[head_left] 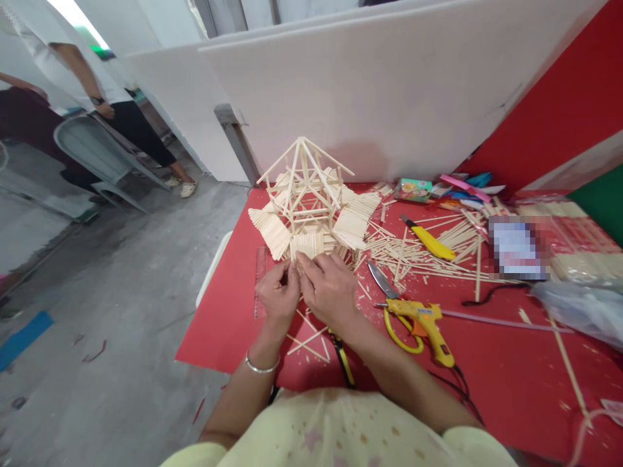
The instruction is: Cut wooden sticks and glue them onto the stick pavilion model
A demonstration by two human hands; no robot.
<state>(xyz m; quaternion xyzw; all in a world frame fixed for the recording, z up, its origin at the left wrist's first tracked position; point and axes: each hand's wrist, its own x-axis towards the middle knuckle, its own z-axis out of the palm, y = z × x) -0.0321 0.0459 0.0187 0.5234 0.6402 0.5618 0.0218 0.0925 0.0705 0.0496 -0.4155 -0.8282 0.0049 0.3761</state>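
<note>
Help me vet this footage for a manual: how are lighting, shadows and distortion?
Head view: a bright strip upper left is blown out; a soft shadow falls on the white board behind the stick model; the left edge looks tilted and stretched; a pixelated patch hides something at right.

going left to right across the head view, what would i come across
Blue strip on the floor → grey chair → stick model → yellow utility knife → plastic-wrapped sticks

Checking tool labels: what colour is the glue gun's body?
Yellow: the glue gun shows best in the head view.
</note>
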